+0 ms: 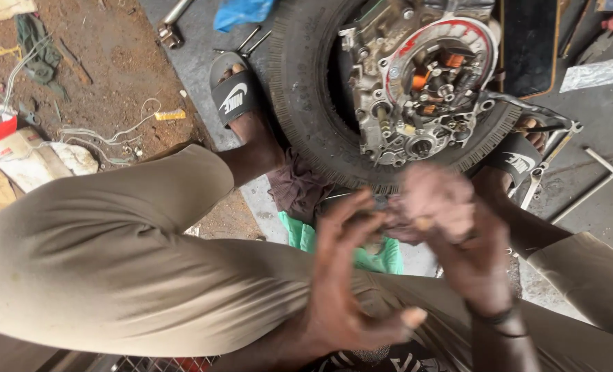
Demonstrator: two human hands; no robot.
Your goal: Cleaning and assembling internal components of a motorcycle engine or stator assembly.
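Both hands meet low in the head view, between the person's knees, and the grip there is hard to read because of motion blur. The right hand point(447, 213) is curled shut around something small and pale, apparently a short stub or rag end showing at its knuckles; what it is cannot be told. The left hand point(351, 275) is open, fingers spread and cupped toward the right hand, touching or nearly touching it at the fingertips.

The thing the hands are nearest to is the engine assembly point(423, 83), lying just beyond them, straight ahead and slightly to the right. It sits inside the ring of a black tyre point(306, 96), which lies flat on the concrete floor point(196, 55). The engine's open face, with its round red-rimmed plate and copper-coloured coils, points up toward the camera. Its long axis runs from lower left to upper right, with a shaft end at the near, lower edge closest to the right hand. So the right hand is the nearer one to that part; the left lies a little further back, toward the person's body.

A green cloth point(306, 238) lies under the hands on the floor. A sandalled foot point(237, 96) rests at the left of the tyre, and the other sandal point(520, 158) at the right.
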